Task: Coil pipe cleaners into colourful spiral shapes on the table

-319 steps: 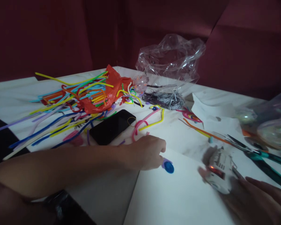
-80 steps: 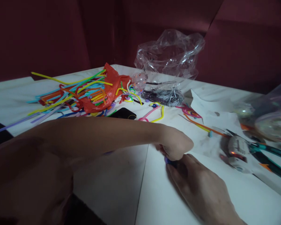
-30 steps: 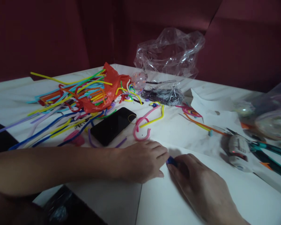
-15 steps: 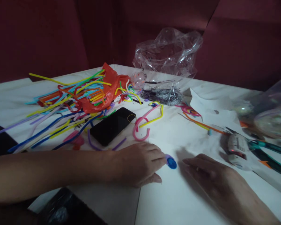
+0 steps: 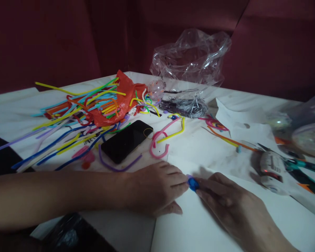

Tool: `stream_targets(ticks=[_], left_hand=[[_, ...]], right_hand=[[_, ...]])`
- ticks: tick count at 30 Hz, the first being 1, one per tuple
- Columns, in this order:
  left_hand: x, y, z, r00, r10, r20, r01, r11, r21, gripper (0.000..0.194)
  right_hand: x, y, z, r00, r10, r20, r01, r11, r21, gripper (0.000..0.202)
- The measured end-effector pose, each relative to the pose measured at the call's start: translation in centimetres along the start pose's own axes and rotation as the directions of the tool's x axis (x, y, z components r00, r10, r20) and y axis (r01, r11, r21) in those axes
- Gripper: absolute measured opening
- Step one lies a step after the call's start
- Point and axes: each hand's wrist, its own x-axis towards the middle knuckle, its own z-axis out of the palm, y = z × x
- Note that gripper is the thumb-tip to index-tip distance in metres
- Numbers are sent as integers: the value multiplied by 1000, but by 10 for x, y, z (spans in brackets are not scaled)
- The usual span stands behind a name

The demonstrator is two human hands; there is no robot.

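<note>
Spilling across the left of the white table (image 5: 21, 105) is a heap of coloured pipe cleaners (image 5: 76, 108), partly lying on an orange plastic bag (image 5: 120, 96); a black phone (image 5: 127, 140) rests face up just in front of them, with a purple pipe cleaner (image 5: 118, 167) curling round its near corner and a bent pink pipe cleaner (image 5: 159, 141) beside it. Below the phone the left hand (image 5: 153, 187) lies low on the table, its forearm reaching in from the left edge, fingers extended and touching a small blue coil (image 5: 192, 183). That coil sits on a white sheet of paper (image 5: 199, 227) between both hands; the right hand (image 5: 231, 204) meets it from the other side, fingertips closed against it, so the piece is pinched between the two hands. Behind stand a clear crumpled plastic bag (image 5: 191, 57) and a dark bundle of cords (image 5: 183, 105). Further right lie a white glue gun (image 5: 271, 168) and teal-handled pliers (image 5: 301, 173), well apart from the hands and blurred
</note>
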Motion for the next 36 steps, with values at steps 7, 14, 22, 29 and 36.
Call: stream_targets(ticks=[7, 14, 22, 29, 36], left_hand=[[1, 1, -1, 1000, -3, 27, 3, 1000, -12, 43], [1, 1, -3, 999, -22, 50, 23, 999, -29, 45], [0, 0, -1, 999, -16, 30, 17, 1000, -23, 45], [0, 1, 0, 1000, -14, 25, 15, 1000, -16, 42], [1, 0, -1, 999, -5, 35, 6, 1000, -5, 41]], right_hand=[[1, -1, 2, 1000, -22, 2, 22, 997, -67, 30], [-2, 6, 3, 1000, -7, -11, 7, 999, -41, 26], [-5, 4, 0, 998, -40, -52, 39, 999, -33, 27], [-1, -1, -1, 999, -26, 41, 26, 1000, 8, 31], [0, -5, 1, 996, -87, -21, 86, 995, -54, 34]])
